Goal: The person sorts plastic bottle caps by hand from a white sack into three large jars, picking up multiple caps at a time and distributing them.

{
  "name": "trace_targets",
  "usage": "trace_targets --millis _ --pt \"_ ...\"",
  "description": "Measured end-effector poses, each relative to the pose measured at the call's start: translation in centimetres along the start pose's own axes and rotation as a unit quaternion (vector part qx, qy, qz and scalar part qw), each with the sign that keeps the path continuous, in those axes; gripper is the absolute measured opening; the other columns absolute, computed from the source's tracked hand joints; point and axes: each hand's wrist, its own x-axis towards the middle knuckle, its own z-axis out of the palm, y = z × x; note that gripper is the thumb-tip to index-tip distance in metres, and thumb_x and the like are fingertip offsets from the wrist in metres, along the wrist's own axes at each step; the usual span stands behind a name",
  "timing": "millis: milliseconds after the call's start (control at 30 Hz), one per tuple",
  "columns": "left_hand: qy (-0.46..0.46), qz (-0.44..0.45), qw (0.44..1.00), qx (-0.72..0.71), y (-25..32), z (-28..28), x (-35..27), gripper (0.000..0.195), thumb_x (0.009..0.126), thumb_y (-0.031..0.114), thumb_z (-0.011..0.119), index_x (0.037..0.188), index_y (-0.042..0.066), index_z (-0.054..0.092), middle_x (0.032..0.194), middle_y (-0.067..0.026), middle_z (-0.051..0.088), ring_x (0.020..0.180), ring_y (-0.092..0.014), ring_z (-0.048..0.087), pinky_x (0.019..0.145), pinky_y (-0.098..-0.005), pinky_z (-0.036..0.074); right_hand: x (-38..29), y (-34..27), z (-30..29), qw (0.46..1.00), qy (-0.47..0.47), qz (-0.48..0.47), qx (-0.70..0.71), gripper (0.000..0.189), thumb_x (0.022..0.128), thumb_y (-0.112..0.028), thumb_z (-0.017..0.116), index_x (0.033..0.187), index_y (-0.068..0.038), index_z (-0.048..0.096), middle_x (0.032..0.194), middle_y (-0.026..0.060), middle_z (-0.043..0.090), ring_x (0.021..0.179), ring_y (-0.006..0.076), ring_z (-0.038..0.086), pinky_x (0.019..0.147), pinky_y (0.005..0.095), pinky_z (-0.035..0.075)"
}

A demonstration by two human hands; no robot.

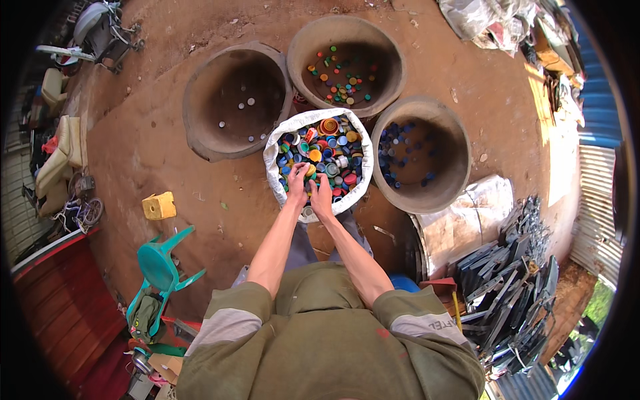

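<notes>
A white woven sack (368,159) with a rolled rim stands open in front of my legs. Mixed plastic bottle caps (332,170) in many colours fill it. My left hand (297,184) is over the near part of the heap, its fingertips around a yellow cap (311,170). Close beside it, my right hand (321,195) has its fingers curled low among the caps; whether it grips one is hidden. Past the sack are three round tubs: the left tub (200,105) has a few white caps, the far tub (300,50) mostly green, orange and yellow ones, the right tub (457,155) blue ones.
A yellow block-like container (159,206) and a tipped turquoise plastic chair (157,265) are on the dirt floor to the left. At right lie a white sheet-like bundle (470,215) and a pile of dark flat scrap pieces (510,285). A stroller (102,35) stands far left.
</notes>
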Motion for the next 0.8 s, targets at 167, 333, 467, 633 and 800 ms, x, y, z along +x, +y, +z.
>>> trace_targets --millis 167,333,467,633,800 --pt "-0.076 -0.052 0.986 -0.14 4.7 3.8 -3.7 0.02 0.09 0.018 0.061 0.107 0.009 0.057 0.099 -0.0033 0.062 0.088 -0.015 0.06 0.078 -0.0299 0.05 -0.3 -7.1 -3.2 0.996 0.002 -0.08 0.034 0.039 0.086 -0.001 0.058 0.121 -0.002 0.042 0.105 0.0195 0.059 0.096 0.0316 0.061 0.079 0.038 0.048" --pt "-0.146 -0.062 0.961 -0.227 8.7 6.7 -5.3 0.027 0.092 0.02 0.056 0.117 0.01 0.057 0.109 -0.007 0.063 0.098 -0.022 0.061 0.084 -0.0358 0.052 0.2 -12.9 -5.9 0.979 -0.025 -0.203 0.011 0.049 0.082 0.005 0.057 0.129 -0.003 0.043 0.116 0.019 0.055 0.107 0.0327 0.056 0.09 0.038 0.044" --pt "-0.186 -0.052 0.952 -0.237 10.7 8.2 -5.6 0.026 0.093 0.023 0.056 0.113 0.008 0.06 0.108 -0.0089 0.064 0.1 -0.022 0.061 0.085 -0.0359 0.052 0.9 -14.9 -7.7 0.966 -0.073 -0.25 0.008 0.044 0.084 0.004 0.057 0.126 -0.001 0.047 0.124 0.0178 0.055 0.118 0.031 0.052 0.099 0.0364 0.039" --pt "-0.21 -0.088 0.93 -0.289 11.3 8.9 -6.3 0.023 0.092 0.023 0.056 0.11 0.008 0.061 0.107 -0.0079 0.064 0.099 -0.022 0.061 0.087 -0.035 0.051 1.1 -15.9 -8.5 0.968 -0.124 -0.188 0.11 0.039 0.091 -0.002 0.053 0.13 -0.003 0.046 0.124 0.0116 0.056 0.114 0.0226 0.053 0.099 0.0337 0.039" --pt "-0.189 -0.092 0.947 -0.242 11.5 8.7 -7.1 0.025 0.091 0.029 0.057 0.111 0.015 0.062 0.106 -0.0024 0.064 0.097 -0.019 0.062 0.084 -0.0356 0.05 1.0 -16.3 -9.2 0.942 -0.184 -0.038 0.278 0.033 0.099 -0.013 0.044 0.131 -0.006 0.048 0.115 0.005 0.055 0.106 0.0112 0.05 0.092 0.0258 0.039"
